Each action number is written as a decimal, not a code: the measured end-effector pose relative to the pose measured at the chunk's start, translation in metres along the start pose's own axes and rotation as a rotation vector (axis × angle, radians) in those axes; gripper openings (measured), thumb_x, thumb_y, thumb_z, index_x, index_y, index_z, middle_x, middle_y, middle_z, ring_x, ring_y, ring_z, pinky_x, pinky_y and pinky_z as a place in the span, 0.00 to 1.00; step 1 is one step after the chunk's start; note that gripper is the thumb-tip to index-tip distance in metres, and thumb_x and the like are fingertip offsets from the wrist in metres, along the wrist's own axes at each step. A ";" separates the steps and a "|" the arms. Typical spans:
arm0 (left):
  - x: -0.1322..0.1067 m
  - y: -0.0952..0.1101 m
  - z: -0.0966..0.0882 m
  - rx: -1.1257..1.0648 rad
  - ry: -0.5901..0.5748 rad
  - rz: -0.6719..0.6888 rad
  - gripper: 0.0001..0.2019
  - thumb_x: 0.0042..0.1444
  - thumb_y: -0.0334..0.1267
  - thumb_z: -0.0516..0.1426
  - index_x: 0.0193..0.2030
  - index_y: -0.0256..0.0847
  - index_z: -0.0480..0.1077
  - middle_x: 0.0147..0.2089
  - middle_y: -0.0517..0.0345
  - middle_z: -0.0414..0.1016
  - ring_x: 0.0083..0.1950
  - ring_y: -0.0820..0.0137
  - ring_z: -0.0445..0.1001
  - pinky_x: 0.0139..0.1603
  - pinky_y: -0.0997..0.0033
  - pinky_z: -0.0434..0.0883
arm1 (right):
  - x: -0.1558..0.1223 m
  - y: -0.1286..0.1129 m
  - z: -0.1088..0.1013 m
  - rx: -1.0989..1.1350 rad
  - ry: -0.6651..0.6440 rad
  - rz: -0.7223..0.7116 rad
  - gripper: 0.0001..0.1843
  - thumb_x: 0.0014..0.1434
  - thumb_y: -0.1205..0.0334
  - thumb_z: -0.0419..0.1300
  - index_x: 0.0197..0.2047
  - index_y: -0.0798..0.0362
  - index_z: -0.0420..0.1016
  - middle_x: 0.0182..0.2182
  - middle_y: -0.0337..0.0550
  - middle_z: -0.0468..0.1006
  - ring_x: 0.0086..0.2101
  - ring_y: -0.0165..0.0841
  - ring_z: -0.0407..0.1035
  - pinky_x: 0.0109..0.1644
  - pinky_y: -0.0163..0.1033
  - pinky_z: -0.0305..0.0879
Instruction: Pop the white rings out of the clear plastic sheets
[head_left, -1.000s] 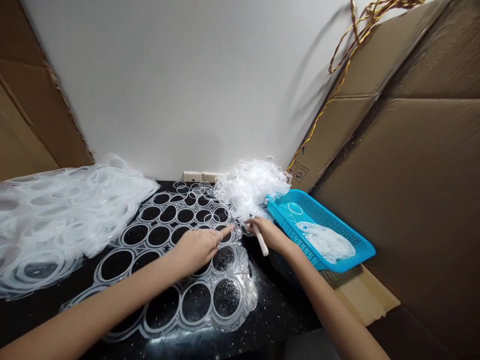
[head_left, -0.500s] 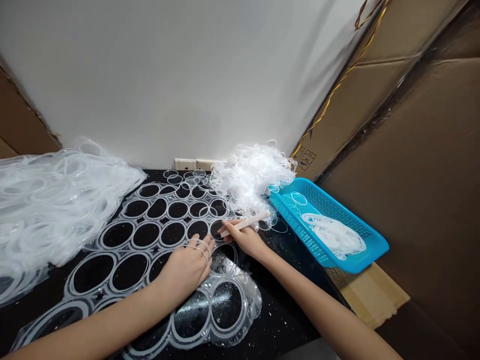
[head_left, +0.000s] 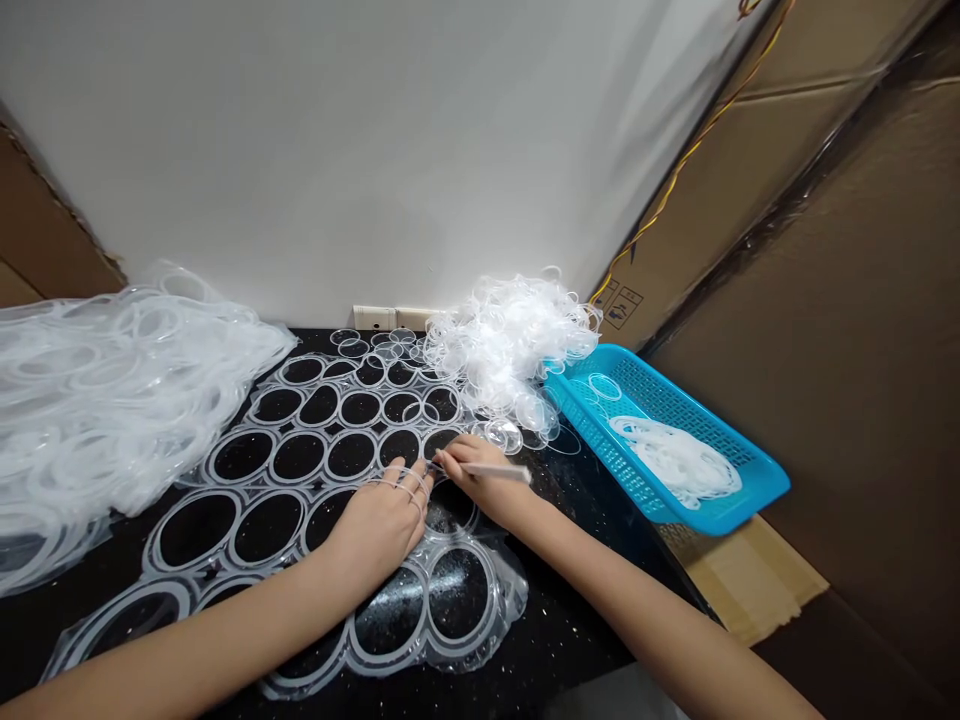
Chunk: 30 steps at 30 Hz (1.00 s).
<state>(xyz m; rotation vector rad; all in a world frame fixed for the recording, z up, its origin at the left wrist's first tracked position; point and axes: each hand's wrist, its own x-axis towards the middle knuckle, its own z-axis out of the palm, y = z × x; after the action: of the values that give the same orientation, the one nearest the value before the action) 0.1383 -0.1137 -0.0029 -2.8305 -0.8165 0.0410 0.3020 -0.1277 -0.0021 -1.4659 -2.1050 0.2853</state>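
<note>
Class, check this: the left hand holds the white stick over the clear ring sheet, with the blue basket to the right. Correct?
Wrong hand: the head view shows the right hand holding the white stick, over the clear ring sheet, blue basket to the right.

Black speckled worktop (head_left: 592,610) before a white wall (head_left: 337,150); wall socket (head_left: 373,318) at 10 o'clock. Turquoise plastic basket (head_left: 720,525) at 4 o'clock, holding coiled white strands (head_left: 675,460). Cardboard sheets (head_left: 825,350) at 3 o'clock; twisted yellow wire (head_left: 694,145) at 2 o'clock.
</note>
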 end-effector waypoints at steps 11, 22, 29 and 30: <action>-0.003 -0.006 -0.005 -0.107 0.024 -0.046 0.21 0.55 0.31 0.48 0.56 0.34 0.62 0.57 0.40 0.64 0.56 0.53 0.63 0.51 0.54 0.64 | 0.013 0.049 -0.047 -0.320 0.316 0.028 0.24 0.64 0.56 0.40 0.45 0.61 0.71 0.39 0.56 0.74 0.41 0.39 0.68 0.46 0.43 0.64; -0.002 -0.058 -0.048 -1.155 0.126 -0.160 0.30 0.54 0.49 0.50 0.62 0.44 0.48 0.61 0.46 0.58 0.59 0.61 0.59 0.45 0.63 0.68 | 0.030 -0.021 -0.076 0.724 -0.080 0.277 0.18 0.60 0.51 0.49 0.36 0.53 0.75 0.32 0.44 0.78 0.30 0.30 0.72 0.34 0.35 0.68; -0.013 -0.082 -0.041 -1.788 -0.017 -0.357 0.11 0.51 0.42 0.55 0.36 0.37 0.71 0.23 0.60 0.70 0.41 0.66 0.74 0.38 0.70 0.69 | 0.059 -0.037 -0.044 0.875 -0.153 0.352 0.21 0.61 0.51 0.46 0.32 0.54 0.76 0.33 0.46 0.77 0.31 0.28 0.70 0.30 0.32 0.65; -0.016 -0.087 -0.038 -1.823 0.054 -0.414 0.10 0.50 0.42 0.54 0.35 0.38 0.71 0.19 0.63 0.67 0.39 0.66 0.74 0.40 0.69 0.69 | 0.059 -0.036 -0.039 0.834 -0.104 0.363 0.25 0.62 0.50 0.43 0.31 0.54 0.76 0.35 0.45 0.77 0.32 0.28 0.69 0.31 0.32 0.64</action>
<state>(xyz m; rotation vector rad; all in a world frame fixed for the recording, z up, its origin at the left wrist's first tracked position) 0.0823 -0.0569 0.0509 -3.7876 -2.1802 -1.5757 0.2800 -0.0927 0.0658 -1.2843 -1.4569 1.2251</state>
